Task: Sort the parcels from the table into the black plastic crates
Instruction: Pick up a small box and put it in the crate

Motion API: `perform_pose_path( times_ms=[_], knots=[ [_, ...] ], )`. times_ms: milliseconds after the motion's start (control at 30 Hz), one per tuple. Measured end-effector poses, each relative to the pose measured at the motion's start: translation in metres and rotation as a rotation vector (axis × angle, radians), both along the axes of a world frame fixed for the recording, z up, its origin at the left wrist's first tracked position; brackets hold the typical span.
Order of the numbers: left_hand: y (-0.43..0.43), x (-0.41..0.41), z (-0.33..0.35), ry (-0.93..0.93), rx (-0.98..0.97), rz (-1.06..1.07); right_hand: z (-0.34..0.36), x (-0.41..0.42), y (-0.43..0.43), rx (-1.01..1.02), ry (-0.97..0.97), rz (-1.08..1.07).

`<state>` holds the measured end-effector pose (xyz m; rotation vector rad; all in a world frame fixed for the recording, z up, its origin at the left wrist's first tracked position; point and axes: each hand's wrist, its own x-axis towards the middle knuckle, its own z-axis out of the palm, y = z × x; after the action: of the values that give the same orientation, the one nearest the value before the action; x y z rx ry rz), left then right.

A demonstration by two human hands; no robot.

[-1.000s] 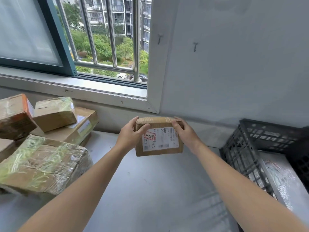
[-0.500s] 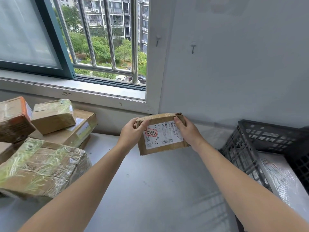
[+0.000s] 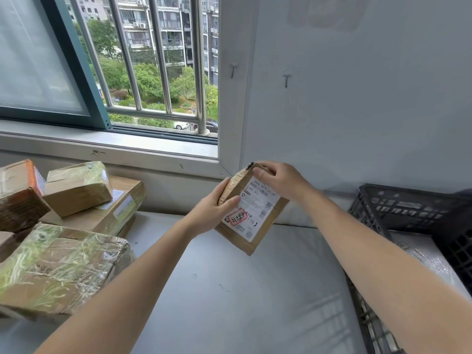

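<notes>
Bright, even daylight enters through the window (image 3: 153, 72) at upper left. Soft shadows fall across the worktop (image 3: 229, 290) at lower right. Wide-angle distortion bends the frame edges. Focus is mostly sharp.

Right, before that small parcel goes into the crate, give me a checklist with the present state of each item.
1. Grip: left hand grips the left edge of the small parcel, right hand pinches its top corner: ok.
2. Parcel held tilted, off the table: ok.
3. Label faces the person: ok. Its print is too blurred to read: cannot tell.
4. Black crate to the right, top open: ok.
5. Room in the crate: a grey wrapped parcel lies in it, the rest is cut off: cannot tell.
6. Way from parcel to crate: only bare table between: ok.
</notes>
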<state>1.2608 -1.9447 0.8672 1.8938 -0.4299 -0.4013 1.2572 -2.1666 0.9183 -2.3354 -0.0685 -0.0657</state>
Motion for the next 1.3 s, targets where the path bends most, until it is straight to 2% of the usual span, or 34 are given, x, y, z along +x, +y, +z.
perform_pose_path(
  times_ms=[100,233,367,600,1300],
  knots=[
    [-0.008,-0.002,-0.008,-0.043,-0.192,0.177,0.001,0.002,0.003,-0.012,-0.175,-0.192],
    [-0.019,-0.006,-0.003,-0.067,-0.322,0.358,-0.012,-0.005,0.013,0.142,-0.147,-0.240],
    [-0.030,-0.015,0.008,-0.063,-0.412,0.320,-0.011,-0.012,0.024,0.290,-0.235,-0.204],
    [-0.039,-0.029,0.025,-0.056,-0.516,0.269,0.007,-0.024,0.031,0.402,-0.342,-0.183],
    [-0.023,-0.026,0.040,-0.082,-0.518,0.239,0.022,-0.030,0.042,0.415,-0.431,-0.185]
  ],
)
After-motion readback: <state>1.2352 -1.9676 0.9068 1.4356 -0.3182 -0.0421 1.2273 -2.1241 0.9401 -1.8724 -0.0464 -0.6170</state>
